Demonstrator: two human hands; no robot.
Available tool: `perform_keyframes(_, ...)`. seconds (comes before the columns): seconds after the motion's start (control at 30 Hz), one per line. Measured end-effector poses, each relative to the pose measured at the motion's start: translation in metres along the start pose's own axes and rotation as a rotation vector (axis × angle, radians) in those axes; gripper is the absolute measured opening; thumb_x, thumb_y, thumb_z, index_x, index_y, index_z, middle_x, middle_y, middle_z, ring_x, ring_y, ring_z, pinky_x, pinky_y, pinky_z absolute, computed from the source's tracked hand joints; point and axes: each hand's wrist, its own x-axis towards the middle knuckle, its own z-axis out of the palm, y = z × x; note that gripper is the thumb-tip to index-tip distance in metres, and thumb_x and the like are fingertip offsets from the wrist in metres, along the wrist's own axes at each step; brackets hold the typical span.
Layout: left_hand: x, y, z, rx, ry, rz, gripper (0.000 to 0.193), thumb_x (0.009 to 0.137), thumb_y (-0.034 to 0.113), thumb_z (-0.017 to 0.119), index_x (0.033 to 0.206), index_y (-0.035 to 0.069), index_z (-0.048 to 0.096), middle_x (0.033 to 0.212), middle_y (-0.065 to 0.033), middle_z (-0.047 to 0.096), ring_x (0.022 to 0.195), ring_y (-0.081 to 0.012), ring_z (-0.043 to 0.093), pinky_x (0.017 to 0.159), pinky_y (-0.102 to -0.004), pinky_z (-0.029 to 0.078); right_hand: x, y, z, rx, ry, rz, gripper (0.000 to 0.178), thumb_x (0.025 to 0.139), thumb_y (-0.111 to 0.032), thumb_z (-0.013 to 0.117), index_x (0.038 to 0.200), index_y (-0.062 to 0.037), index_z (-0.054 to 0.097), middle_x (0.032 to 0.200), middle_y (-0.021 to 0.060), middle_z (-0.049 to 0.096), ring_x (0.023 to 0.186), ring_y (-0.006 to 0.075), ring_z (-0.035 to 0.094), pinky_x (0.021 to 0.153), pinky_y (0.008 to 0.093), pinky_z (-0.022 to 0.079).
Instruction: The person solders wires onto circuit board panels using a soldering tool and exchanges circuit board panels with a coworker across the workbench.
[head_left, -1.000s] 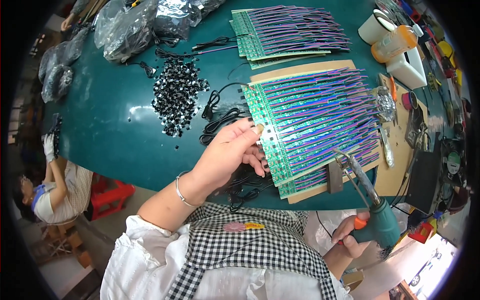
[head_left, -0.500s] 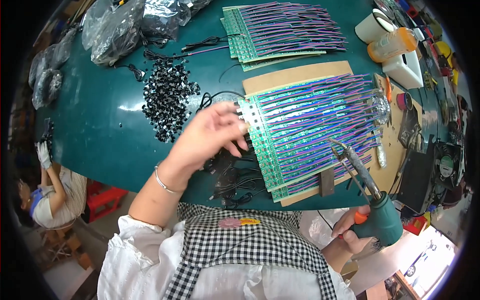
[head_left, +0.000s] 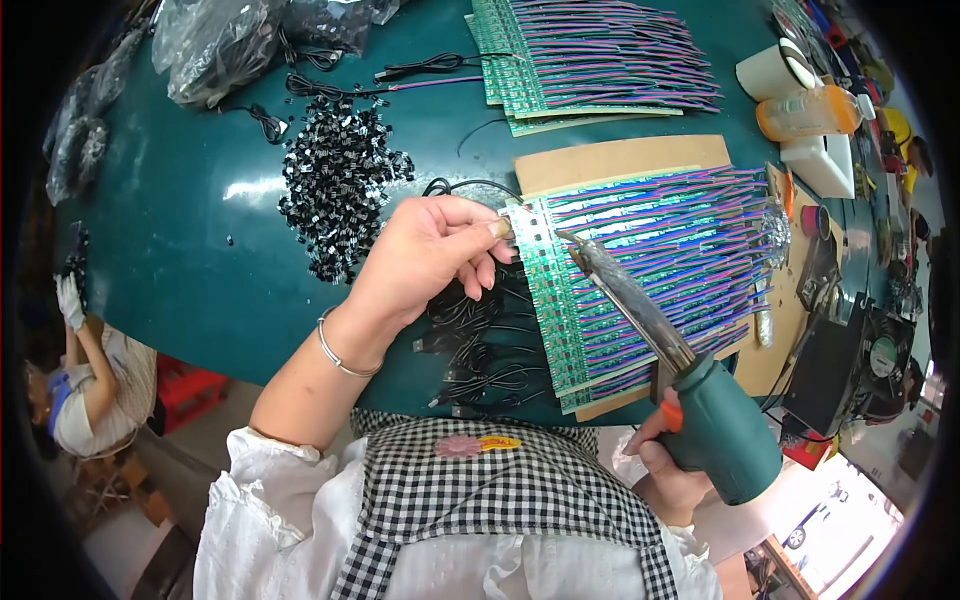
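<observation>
My right hand (head_left: pixel 672 468) is wrapped round the handle of a green soldering gun (head_left: pixel 722 430) with an orange trigger. Its long metal barrel slants up and left, and the tip hovers over or touches the left strip of a green circuit board panel (head_left: pixel 548 290); I cannot tell which. Many pink, blue and black wires (head_left: pixel 660 240) run rightward across the panel. At the panel's upper left edge, my left hand (head_left: pixel 430 245) pinches thumb against forefinger. What lies between those fingertips is hidden. A black cable (head_left: pixel 470 184) loops behind that hand to the panel.
A pile of small black connectors (head_left: pixel 340 185) lies left of my hand. Black USB cables (head_left: pixel 480 350) are heaped below it. Another wired panel stack (head_left: pixel 600 60) sits at the back. An orange bottle (head_left: pixel 815 113) stands at right. A co-worker's gloved hand (head_left: pixel 70 302) shows far left.
The soldering gun has swung up and left, bringing its tip to the panel's left strip. My left hand's fingers have drawn together into a pinch at the panel edge. The view has shifted slightly.
</observation>
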Motion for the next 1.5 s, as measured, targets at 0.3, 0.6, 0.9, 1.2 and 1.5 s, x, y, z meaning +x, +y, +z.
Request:
perform_keyframes(0.3,0.002,-0.004,0.003,0.065,0.021,0.001,0.015,0.088,0.009,0.056,0.083,-0.003,0.063,0.072,-0.0081,0.064,0.052,-0.0087,0.058,0.043,-0.0194,0.048,0.017,0.000,0.012,0.093,-0.023,0.017,0.063,0.065,-0.001,0.073,0.118,0.0138,0.043,0.094,0.0226,0.058,0.052,0.0199,0.055,0.045,0.0277,0.049)
perform_keyframes(0.6,0.005,-0.006,0.004,-0.002,0.010,-0.017,0.014,0.090,0.011,0.054,0.082,0.000,0.060,0.072,-0.0053,0.062,0.053,-0.0078,0.057,0.045,-0.0185,0.046,0.032,-0.008,0.033,0.298,0.110,0.198,0.057,0.067,0.000,0.072,0.113,0.0151,0.042,0.090,0.0193,0.056,0.053,0.0191,0.055,0.044,0.0281,0.049)
perform_keyframes(0.9,0.011,0.004,0.028,-0.010,-0.086,-0.012,0.015,0.090,0.010,0.051,0.080,0.001,0.057,0.071,-0.0032,0.059,0.055,-0.0068,0.055,0.048,-0.0193,0.046,0.024,-0.004,-0.001,0.461,0.298,-0.045,0.051,0.067,-0.003,0.071,0.109,0.0123,0.045,0.065,0.0169,0.057,0.043,0.0200,0.052,0.040,0.0260,0.043)
perform_keyframes(1.2,0.004,0.006,0.055,0.145,-0.110,-0.093,0.012,0.087,0.008,0.053,0.078,0.001,0.057,0.067,-0.0034,0.059,0.052,-0.0074,0.056,0.045,-0.0201,0.045,0.005,0.009,-0.049,0.357,0.346,-0.159,0.058,0.071,-0.013,0.071,0.111,0.0115,0.038,0.052,0.0131,0.052,0.038,0.0180,0.050,0.037,0.0233,0.040)
perform_keyframes(1.5,-0.003,-0.007,0.023,0.101,0.011,-0.108,0.012,0.088,0.009,0.054,0.080,0.000,0.057,0.068,-0.0055,0.061,0.051,-0.0076,0.056,0.043,-0.0195,0.045,0.000,0.013,-0.017,0.420,0.134,-0.046,0.060,0.071,-0.010,0.073,0.114,0.0123,0.039,0.055,0.0128,0.053,0.042,0.0192,0.052,0.040,0.0245,0.044)
